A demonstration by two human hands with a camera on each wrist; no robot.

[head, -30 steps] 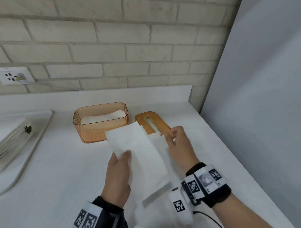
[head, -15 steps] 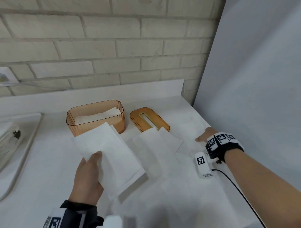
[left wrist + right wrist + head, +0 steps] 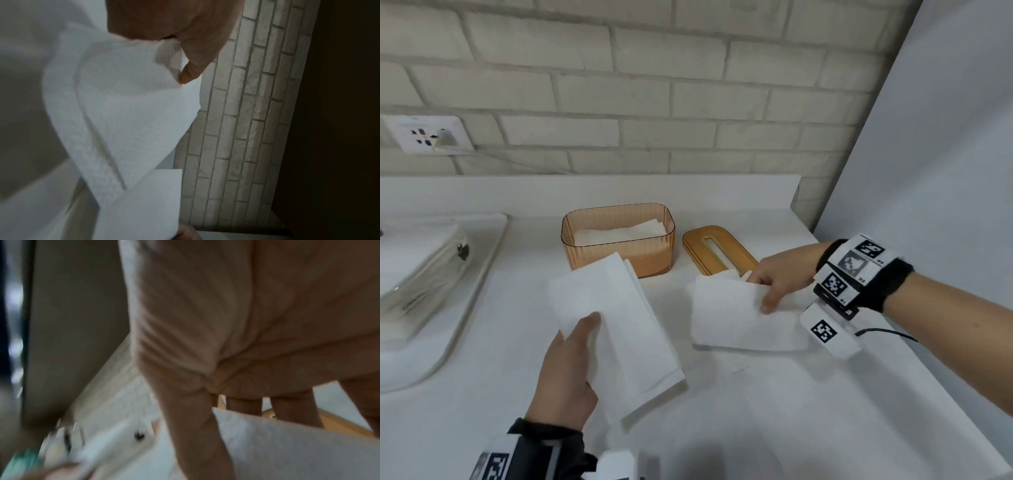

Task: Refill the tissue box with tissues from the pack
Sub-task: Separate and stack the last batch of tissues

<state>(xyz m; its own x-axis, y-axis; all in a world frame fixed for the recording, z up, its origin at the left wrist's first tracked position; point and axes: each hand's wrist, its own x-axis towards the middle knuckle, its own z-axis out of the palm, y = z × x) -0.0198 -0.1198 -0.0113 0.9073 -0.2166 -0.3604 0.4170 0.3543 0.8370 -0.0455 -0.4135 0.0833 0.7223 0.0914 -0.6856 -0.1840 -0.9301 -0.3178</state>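
Note:
An orange ribbed tissue box stands open at the back of the white counter with a low layer of tissues inside. Its orange slotted lid lies flat just to the right. My left hand holds a folded stack of white tissues above the counter in front of the box, thumb on top; that stack fills the left wrist view. My right hand pinches a second bunch of tissues in front of the lid, thumb over its top edge.
A white tray at the left holds the plastic tissue pack. A wall socket sits on the brick wall. A grey panel rises along the counter's right edge. A black cable trails from my right wrist.
My right hand came back from the counter's right edge and took hold of the loose tissues in front of the lid. My left hand keeps its stack, nearly where it was.

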